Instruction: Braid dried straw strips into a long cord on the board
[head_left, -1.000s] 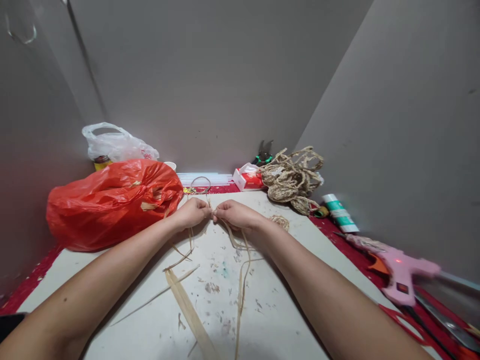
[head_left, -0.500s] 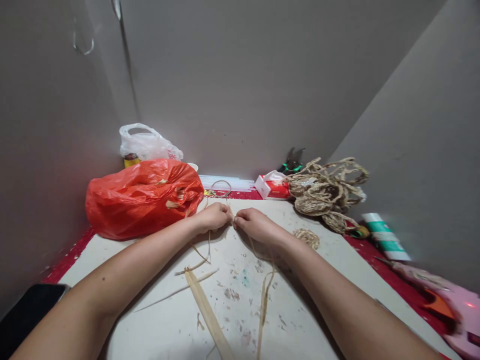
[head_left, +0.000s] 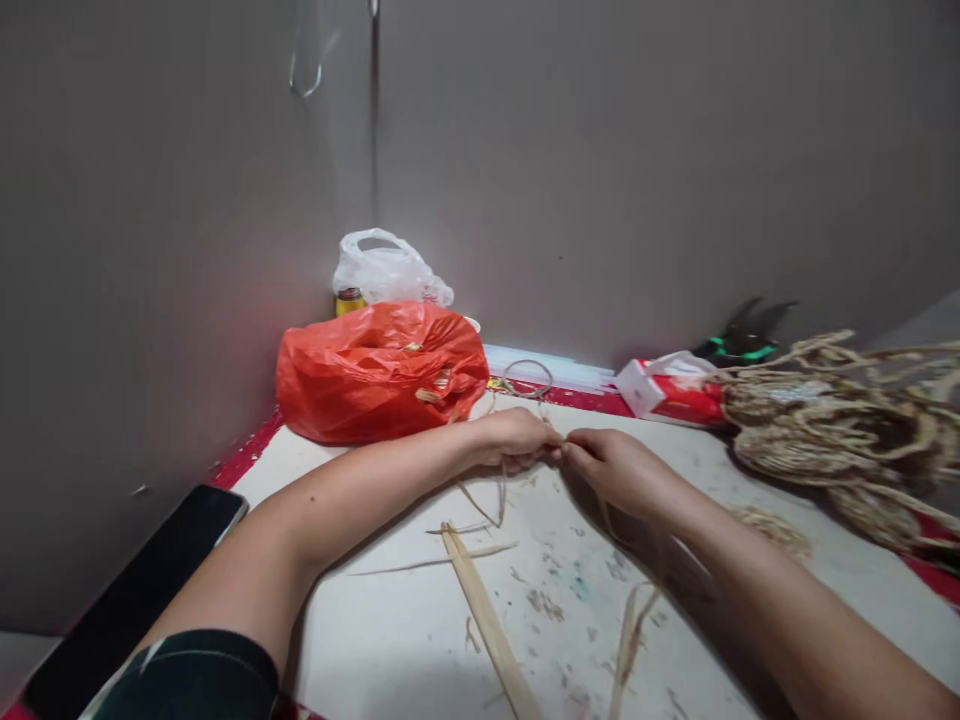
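My left hand (head_left: 517, 435) and my right hand (head_left: 619, 465) meet over the far part of the white work surface, fingertips nearly touching. Both are closed in a pinch on a thin, straw-coloured fibre strand (head_left: 634, 615), whose loose length trails below my right hand toward the near edge. The gripped section is mostly covered by my fingers. Below my left hand lie a bent thin strand (head_left: 501, 505) and a flat pale strip (head_left: 484, 610) with a thin pointed piece (head_left: 435, 565) across it. A thin ring (head_left: 527, 378) stands just beyond my hands.
An orange-red plastic bag (head_left: 375, 375) bulges at back left, a white bag (head_left: 386, 270) behind it. White sticks (head_left: 555, 368), a tissue pack (head_left: 667, 390), green-handled pliers (head_left: 742, 350) and a rope heap (head_left: 817, 440) line the back and right. A phone (head_left: 142, 590) lies left.
The view has turned left, so everything sits farther right in the picture and the phone shows more fully. Both hands stay pinched together, with the fingertips slightly closer.
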